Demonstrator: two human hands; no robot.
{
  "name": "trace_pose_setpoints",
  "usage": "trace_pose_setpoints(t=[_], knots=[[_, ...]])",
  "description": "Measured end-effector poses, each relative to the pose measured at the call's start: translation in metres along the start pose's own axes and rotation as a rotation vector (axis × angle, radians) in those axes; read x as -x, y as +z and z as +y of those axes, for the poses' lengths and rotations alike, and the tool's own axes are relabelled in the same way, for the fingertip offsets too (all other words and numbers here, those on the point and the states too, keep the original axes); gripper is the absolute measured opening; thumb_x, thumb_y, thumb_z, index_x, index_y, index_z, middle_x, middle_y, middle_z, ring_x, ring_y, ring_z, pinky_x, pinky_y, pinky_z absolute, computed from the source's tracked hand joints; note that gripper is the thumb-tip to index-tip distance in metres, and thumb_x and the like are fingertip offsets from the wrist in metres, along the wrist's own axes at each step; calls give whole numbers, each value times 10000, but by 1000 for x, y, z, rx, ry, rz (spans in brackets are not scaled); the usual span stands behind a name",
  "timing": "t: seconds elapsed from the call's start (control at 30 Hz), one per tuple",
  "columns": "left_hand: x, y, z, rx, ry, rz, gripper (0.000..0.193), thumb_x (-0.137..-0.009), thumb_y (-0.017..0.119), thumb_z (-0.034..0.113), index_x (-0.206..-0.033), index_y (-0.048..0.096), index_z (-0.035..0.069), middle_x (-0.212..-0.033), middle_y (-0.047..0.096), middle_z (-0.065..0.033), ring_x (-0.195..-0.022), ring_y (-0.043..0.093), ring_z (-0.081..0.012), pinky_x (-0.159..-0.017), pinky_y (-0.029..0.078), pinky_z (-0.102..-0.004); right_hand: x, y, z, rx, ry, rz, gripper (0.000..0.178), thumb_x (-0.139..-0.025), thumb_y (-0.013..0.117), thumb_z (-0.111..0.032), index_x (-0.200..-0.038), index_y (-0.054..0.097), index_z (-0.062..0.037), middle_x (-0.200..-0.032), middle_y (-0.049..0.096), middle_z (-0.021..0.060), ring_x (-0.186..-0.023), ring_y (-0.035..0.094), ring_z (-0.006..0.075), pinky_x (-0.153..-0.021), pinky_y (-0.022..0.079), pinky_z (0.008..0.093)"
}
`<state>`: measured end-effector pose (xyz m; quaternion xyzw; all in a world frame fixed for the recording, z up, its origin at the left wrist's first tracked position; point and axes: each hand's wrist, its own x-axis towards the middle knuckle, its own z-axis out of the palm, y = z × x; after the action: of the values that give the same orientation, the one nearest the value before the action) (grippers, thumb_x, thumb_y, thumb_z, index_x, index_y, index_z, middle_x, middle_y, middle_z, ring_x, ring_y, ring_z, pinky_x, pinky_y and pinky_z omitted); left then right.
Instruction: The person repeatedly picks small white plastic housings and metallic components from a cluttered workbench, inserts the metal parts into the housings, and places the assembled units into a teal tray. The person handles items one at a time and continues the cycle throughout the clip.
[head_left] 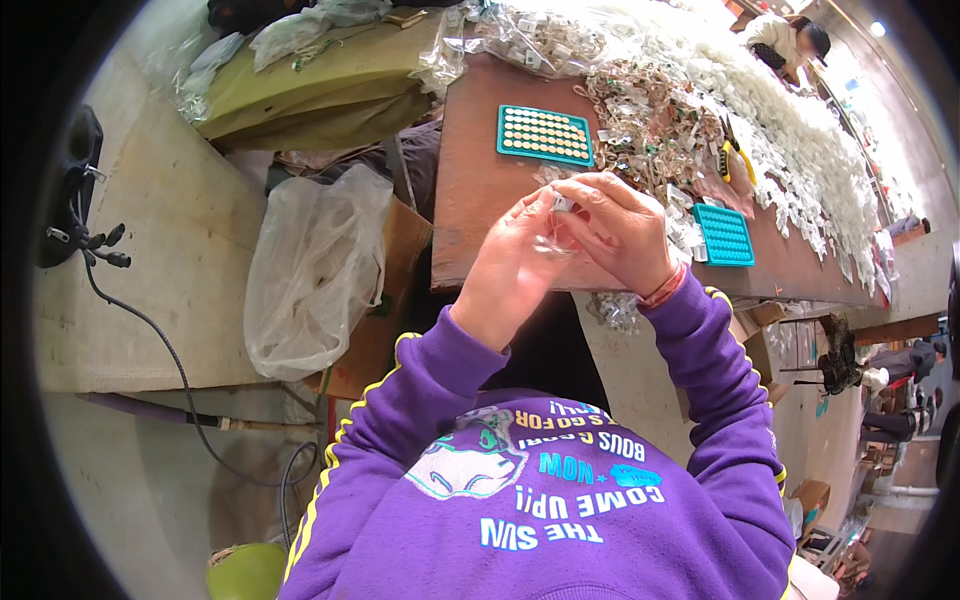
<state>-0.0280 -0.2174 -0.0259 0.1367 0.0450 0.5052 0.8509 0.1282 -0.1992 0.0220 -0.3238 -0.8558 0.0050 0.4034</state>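
Observation:
Both hands meet over the near edge of a brown table [470,190]. My left hand [512,262] is closed in a pinch on a small white plastic piece [562,203]. The fingers of my right hand [628,232] are bent around the same piece from the other side. Something thin and clear, perhaps film or fine wire, shows below it between the palms; I cannot make out which. Beyond the hands lies a teal tray [545,156] with rows of round, pale gold discs. A second teal tray [724,236] with rows of hollows sits right of my right hand.
Yellow-handled pliers [737,152] lie among a heap of small wired parts [650,130]. Behind spreads a large pile of white pieces [790,160]. A clear plastic bag [318,270] hangs over a cardboard box [405,250] at left. Another person [785,45] sits at the far right.

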Motion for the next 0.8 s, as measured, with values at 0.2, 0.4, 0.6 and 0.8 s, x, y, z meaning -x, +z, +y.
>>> trace_pose_setpoints(t=[0.2, 0.4, 0.6, 0.8], knots=[[2, 8, 2, -603, 228, 163, 187, -924, 603, 161, -1041, 612, 16, -921, 628, -15, -816, 587, -81, -784, 482, -248, -2, -7, -7, 6, 62, -80, 216, -806, 690, -76, -1019, 662, -51, -935, 643, 79, -761, 665, 254, -657, 558, 330], [-2, 9, -1, -629, 216, 250, 174, -925, 610, 157, -1028, 615, 17, -900, 624, -10, -778, 573, -59, -791, 500, -251, -3, -9, -10, -16, 49, -96, 205, -808, 677, -51, -1012, 662, -52, -910, 635, 79, -736, 660, 254, -632, 547, 331], [-1, 4, 0, -602, 162, 196, 210, -938, 603, 164, -1088, 593, 17, -932, 620, -12, -826, 577, -70, -823, 503, -258, 3, -8, -4, -22, 38, -54, 215, -801, 682, -48, -1016, 673, -46, -904, 640, 86, -733, 659, 244, -629, 542, 321], [1, -10, -6, -20, 92, 91, 223, -963, 583, 147, -1154, 561, 34, -1042, 646, -77, -982, 616, -160, -843, 521, -317, 15, 13, -2, -108, 90, 31, 264, -794, 704, -65, -1056, 682, -44, -998, 667, 102, -829, 675, 246, -713, 552, 315]])
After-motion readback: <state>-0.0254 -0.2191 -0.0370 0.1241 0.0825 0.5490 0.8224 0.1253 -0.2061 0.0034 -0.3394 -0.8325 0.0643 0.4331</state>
